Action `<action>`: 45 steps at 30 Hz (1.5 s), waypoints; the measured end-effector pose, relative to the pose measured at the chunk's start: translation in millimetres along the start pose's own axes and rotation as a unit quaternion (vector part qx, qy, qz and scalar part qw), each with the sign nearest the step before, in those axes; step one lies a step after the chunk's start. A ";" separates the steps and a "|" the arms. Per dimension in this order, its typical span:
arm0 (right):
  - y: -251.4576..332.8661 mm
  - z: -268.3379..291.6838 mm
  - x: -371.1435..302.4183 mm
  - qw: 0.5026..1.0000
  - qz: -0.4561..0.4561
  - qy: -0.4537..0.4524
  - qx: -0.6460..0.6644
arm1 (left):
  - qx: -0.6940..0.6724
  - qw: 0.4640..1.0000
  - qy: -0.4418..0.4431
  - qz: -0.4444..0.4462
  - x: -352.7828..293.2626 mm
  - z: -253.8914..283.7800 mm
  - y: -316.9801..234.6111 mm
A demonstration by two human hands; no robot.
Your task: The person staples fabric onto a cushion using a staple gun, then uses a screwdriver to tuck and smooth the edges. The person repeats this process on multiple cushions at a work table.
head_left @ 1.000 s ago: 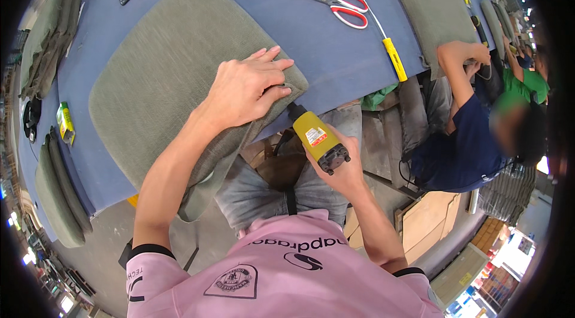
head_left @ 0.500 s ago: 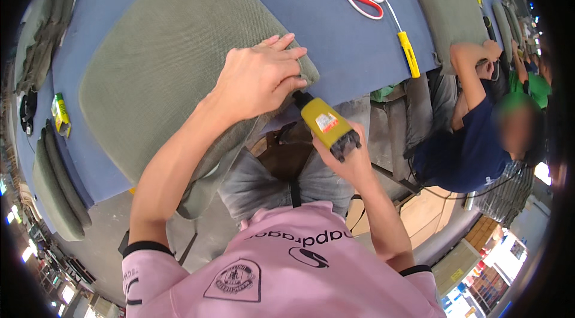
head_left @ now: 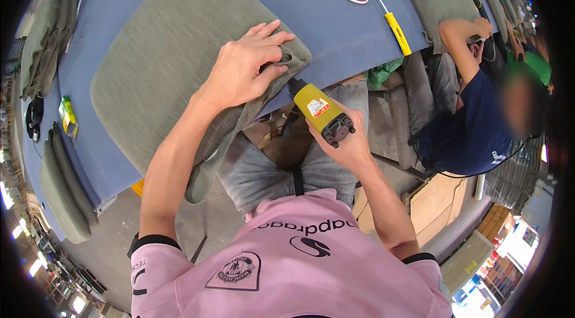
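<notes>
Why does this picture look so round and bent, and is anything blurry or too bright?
In the head view, the wide fisheye lens bows the blue table and leaves black corners; a patch at lower right glares white; the co-worker's face is blurred; the yellow tool in the right hand looks fairly sharp.

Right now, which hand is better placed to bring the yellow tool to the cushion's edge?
Probably the right hand: it grips the yellow tool, whose black nose points toward the edge of the cushion. The left hand lies on the cushion near that edge, so it looks less free.
</notes>
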State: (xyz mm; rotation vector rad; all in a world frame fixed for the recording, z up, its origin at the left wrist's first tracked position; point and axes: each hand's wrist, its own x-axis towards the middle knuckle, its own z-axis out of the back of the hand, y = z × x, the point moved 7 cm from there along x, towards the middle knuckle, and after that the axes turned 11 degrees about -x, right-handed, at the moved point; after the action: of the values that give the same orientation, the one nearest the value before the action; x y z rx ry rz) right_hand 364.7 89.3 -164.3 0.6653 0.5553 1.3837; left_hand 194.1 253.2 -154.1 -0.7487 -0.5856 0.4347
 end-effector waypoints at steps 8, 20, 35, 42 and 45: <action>-8.3 -17.0 8.1 0.995 -0.032 0.089 0.035 | -0.014 1.000 -0.014 0.008 -2.7 -2.4 4.5; -8.1 -16.2 -14.6 0.999 0.028 -0.015 0.045 | -0.025 1.000 -0.001 -0.006 5.5 5.3 -10.9; -39.1 -18.8 -82.5 0.996 -0.043 -0.072 -0.034 | 0.064 0.997 -0.001 -0.050 -7.2 4.1 -18.8; -21.5 -16.6 -82.0 0.993 -0.031 -0.091 -0.063 | 0.193 0.978 0.075 0.019 -26.8 -2.2 -20.9; -22.9 -13.2 -80.5 0.992 -0.025 -0.099 -0.068 | 0.187 0.980 0.063 0.005 -22.2 -5.4 -20.4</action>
State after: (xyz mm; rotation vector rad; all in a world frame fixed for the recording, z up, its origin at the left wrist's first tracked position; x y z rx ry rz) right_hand 362.1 9.3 -192.0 0.6652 0.3157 1.2789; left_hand 183.9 224.6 -149.8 -0.4160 -0.3661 0.4856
